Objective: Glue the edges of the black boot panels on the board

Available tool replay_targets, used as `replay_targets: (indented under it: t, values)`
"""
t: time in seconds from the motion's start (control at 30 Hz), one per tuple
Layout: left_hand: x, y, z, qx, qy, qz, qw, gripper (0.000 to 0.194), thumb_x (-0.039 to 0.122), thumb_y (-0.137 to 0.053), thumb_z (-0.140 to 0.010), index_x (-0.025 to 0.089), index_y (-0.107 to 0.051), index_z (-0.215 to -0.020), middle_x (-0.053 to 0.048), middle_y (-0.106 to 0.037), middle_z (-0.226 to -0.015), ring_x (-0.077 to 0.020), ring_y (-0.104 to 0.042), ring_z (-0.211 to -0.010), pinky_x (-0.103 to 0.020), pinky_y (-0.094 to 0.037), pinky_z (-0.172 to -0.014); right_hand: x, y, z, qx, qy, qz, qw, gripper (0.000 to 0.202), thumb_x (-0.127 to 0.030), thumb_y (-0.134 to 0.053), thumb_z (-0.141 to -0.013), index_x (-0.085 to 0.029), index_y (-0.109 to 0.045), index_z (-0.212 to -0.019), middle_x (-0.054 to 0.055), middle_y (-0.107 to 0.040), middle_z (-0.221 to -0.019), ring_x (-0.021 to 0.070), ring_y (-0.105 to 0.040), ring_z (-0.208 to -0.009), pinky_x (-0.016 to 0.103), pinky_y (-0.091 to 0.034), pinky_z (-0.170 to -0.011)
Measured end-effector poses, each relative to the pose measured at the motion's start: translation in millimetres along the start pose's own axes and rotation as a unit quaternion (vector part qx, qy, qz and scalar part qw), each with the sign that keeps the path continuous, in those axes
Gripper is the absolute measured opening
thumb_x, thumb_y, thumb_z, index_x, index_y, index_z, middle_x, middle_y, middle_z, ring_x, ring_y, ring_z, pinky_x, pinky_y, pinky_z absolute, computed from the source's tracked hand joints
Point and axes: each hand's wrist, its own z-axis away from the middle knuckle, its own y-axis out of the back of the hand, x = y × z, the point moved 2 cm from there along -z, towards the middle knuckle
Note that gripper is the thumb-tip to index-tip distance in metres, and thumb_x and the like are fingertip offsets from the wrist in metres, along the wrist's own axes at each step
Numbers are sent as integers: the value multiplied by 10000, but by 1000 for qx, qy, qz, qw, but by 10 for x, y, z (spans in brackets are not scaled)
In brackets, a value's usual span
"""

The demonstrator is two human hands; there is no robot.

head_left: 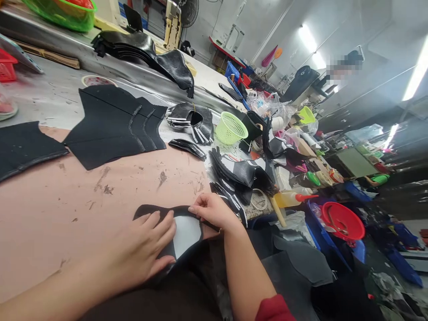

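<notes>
A black curved upper piece [144, 209] with a white patch [187, 235] on it lies at the table's front edge, close to my body. My left hand [150, 238] rests on its left part, fingers stretched out and lying flat. At the upper right edge of the same piece, my right hand [214, 210] pinches the black border between thumb and forefinger. Both hands partly cover the piece. Further up the table lies a larger black piece [110, 125] with two ridged curved strips, and another black piece [26, 147] sits left of it.
Stacked black pieces with white strips [244, 174] stand right of my right hand. Beyond are a green basket [231, 128] and a bundled black stack [192, 120]. A yellow bottle with red nozzle [289, 199] and a red basin [344, 220] are at right. Black pieces drape over the metal ledge [143, 49].
</notes>
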Motion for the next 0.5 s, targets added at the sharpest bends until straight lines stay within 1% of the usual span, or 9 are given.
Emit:
replay_targets:
  t: [0.1,0.2,0.23,0.3,0.37,0.43,0.5]
  values:
    - [40,-18,-31,-22,-19,-25,999,423,511,-486,-874,161,-637,-1057,-144,-602,-1192,-270,-548,-873,-384,-415,-728,-35,10,15,14,11,23,1000,203,-233,-696,-766,-166,-544,-649,-53,-534,-551,92,-501,-528,196,-361,-515]
    - [85,-22,-72,5,-11,-23,1000,425,524,-533,-834,138,-649,-971,-166,-630,-1072,-287,-534,-938,-388,-408,-819,-72,4,33,34,22,55,998,207,-221,-703,-753,-168,-540,-636,-58,-518,-557,90,-481,-538,201,-338,-525]
    - [101,-25,-83,12,-13,-24,1000,443,542,-542,-823,136,-650,-966,-167,-631,-1070,-293,-529,-958,-388,-404,-834,-82,-2,38,37,25,66,997,206,-223,-701,-755,-170,-541,-637,-59,-517,-560,90,-477,-540,203,-333,-527]
    - [124,-28,-100,14,-24,-29,999,473,569,-531,-824,148,-646,-1006,-155,-610,-1165,-293,-529,-951,-386,-408,-810,-100,-11,48,41,33,88,995,202,-218,-687,-764,-176,-537,-636,-58,-523,-567,94,-476,-550,209,-327,-535]
    - [130,-18,-116,3,-34,-26,999,468,572,-521,-836,175,-637,-1056,-119,-570,-1274,-274,-534,-912,-379,-410,-768,-111,-2,69,48,41,113,992,220,-209,-682,-763,-180,-518,-619,-55,-520,-573,100,-469,-563,218,-318,-546]
    - [119,11,-135,-1,-33,-16,999,449,563,-538,-833,186,-643,-1053,-98,-572,-1286,-254,-535,-866,-371,-407,-729,-103,29,109,65,44,138,987,217,-187,-695,-739,-185,-507,-631,-55,-509,-581,109,-458,-576,229,-312,-558]
    - [107,34,-152,-17,-33,-10,999,423,541,-544,-839,188,-649,-1047,-92,-588,-1266,-241,-536,-845,-365,-403,-706,-68,62,170,103,64,147,982,166,-140,-689,-719,-189,-532,-700,-52,-515,-625,116,-468,-599,232,-336,-577]
